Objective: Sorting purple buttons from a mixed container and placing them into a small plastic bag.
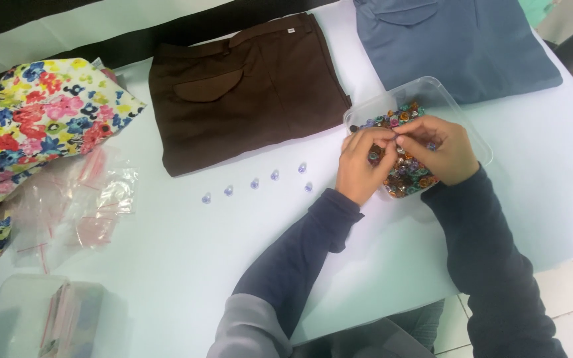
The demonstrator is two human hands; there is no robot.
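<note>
A clear plastic tray [432,86] full of small multicoloured buttons [402,116] sits on the white table. Both my hands are over it. My left hand [361,166] and my right hand [442,149] meet fingertip to fingertip above the buttons, pinching something small that I cannot make out. A row of several pale lilac buttons [254,183] lies on the table left of my left hand, with one more [308,187] just below the row's right end.
Folded brown trousers [247,86] lie behind the button row, folded blue trousers [452,43] behind the tray. A floral cloth [34,113] and small clear zip bags [94,199] are at left. A clear box of bags [61,318] stands at the near left. The table edge runs at right.
</note>
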